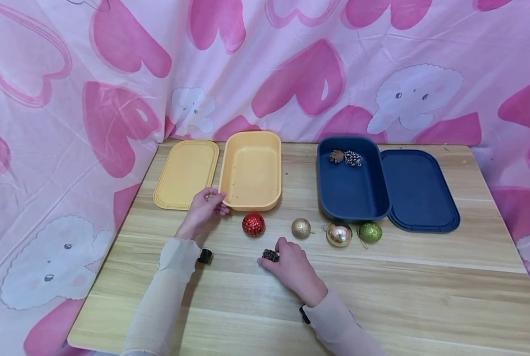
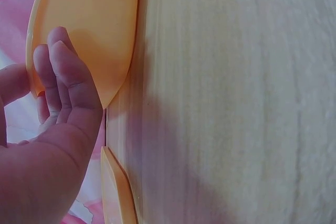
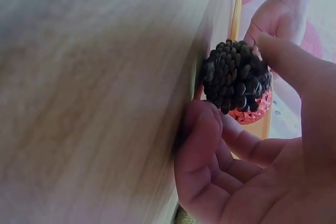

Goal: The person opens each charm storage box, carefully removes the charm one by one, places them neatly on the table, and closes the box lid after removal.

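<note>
My left hand (image 1: 201, 210) holds the near left corner of the yellow plastic box (image 1: 252, 170), thumb at the rim and fingers along the outer wall in the left wrist view. Nothing but a few small specks shows inside that box. Low over the table, my right hand (image 1: 297, 271) grips a dark brown pine cone (image 3: 231, 77) between thumb and fingers. A red bauble (image 1: 253, 225) sits just in front of the yellow box. To its right are a gold glitter bauble (image 1: 301, 228), a shiny gold bauble (image 1: 339, 235) and a green bauble (image 1: 370, 232).
A navy box (image 1: 356, 193) at the right holds a brown pine cone (image 1: 336, 156) and a dark, white-tipped one (image 1: 353, 158). Its navy lid (image 1: 420, 190) lies to the right. The yellow lid (image 1: 187, 173) lies left of the yellow box. A pink curtain (image 1: 291, 59) hangs behind the table.
</note>
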A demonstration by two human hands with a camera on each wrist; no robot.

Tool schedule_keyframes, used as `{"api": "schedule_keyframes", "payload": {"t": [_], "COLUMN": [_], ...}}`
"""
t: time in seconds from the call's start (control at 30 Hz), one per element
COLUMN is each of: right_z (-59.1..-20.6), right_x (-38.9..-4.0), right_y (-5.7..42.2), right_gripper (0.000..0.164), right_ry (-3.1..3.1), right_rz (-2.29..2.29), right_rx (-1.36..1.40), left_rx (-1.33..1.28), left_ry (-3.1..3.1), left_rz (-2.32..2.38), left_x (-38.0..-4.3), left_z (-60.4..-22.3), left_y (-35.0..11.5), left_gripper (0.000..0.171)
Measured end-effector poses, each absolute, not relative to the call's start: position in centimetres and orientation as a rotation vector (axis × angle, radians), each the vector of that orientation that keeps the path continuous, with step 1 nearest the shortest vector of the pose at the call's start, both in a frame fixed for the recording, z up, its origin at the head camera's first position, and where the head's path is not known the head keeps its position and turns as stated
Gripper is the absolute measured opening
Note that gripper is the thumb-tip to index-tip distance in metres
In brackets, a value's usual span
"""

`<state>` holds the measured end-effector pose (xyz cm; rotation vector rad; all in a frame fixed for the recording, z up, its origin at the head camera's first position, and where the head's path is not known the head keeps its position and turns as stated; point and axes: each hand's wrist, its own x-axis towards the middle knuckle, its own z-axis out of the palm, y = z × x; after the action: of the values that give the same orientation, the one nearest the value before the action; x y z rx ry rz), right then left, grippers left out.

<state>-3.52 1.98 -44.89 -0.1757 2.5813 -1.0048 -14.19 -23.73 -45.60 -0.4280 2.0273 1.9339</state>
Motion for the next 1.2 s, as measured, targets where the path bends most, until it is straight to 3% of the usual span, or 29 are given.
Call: {"api": "schedule_keyframes", "payload": {"t": [0.37, 0.73, 1.2], "right_z": [-44.8, -42.2, -39.2], "right_x": [-3.5, -4.0, -6.9], "right_y": [2.1, 3.4, 7.8], "right_gripper": [0.047, 0.050, 0.027], "right_ry": [2.596, 2.560, 2.603], "right_rz": [-0.970, -0.950, -1.016], "right_rx": [-0.210, -0.155, -0.139], "left_rx": [-0.425, -0.419, -0.427], "left_ry": [2.025, 2.026, 2.016], "left_rz": [1.937, 1.930, 1.920], "left_x": [-14.3, -14.3, -14.3], "left_z": [-45.7, -45.6, -45.6], "left_y": [-23.6, -23.7, -23.8], "left_gripper": [0.017, 0.016, 0.017]}}
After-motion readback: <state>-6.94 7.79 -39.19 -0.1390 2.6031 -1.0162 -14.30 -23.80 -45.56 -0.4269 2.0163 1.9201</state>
